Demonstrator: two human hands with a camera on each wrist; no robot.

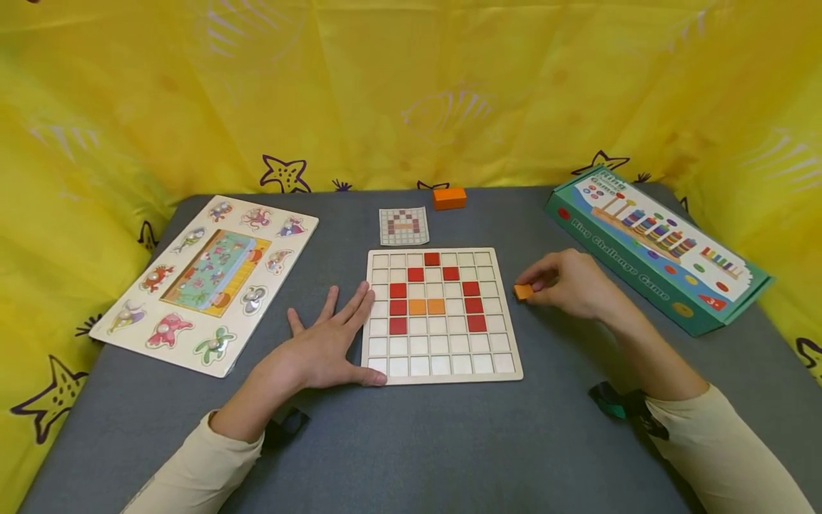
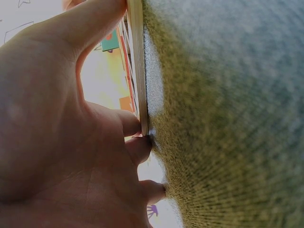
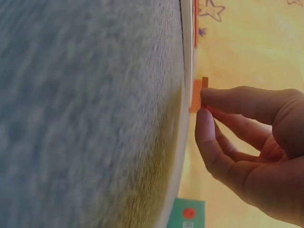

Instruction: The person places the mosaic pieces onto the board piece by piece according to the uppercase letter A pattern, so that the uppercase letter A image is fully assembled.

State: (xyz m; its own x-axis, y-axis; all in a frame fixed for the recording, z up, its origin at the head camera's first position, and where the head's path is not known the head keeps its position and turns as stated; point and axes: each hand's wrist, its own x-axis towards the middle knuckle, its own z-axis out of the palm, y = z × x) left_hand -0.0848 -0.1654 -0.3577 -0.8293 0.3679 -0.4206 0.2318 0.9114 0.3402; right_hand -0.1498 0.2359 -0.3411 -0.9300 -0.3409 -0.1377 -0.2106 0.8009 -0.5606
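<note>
A square wooden grid board (image 1: 449, 378) lies flat in the middle of the head view. Several red tiles (image 1: 474, 305) form an arch in its squares, with two orange tiles (image 1: 417, 307) side by side inside. My left hand (image 1: 321, 350), fingers spread and straight, rests against the board's left side, its thumb over the front left corner. The left wrist view shows the board's edge (image 2: 138, 61) along that hand. Just right of the board, my right hand (image 1: 571, 285) pinches an orange tile (image 1: 523, 291) between thumb and fingers; this tile (image 3: 205, 82) appears edge-on in the right wrist view.
Behind the board lies a small pattern card (image 1: 403, 239), with an orange block (image 1: 449, 198) beside it. A sea-animal peg puzzle (image 1: 247, 335) occupies the left of the grey table (image 1: 449, 450). On the right sits a green game box (image 1: 648, 278). Yellow cloth (image 1: 411, 86) hangs around the back and sides.
</note>
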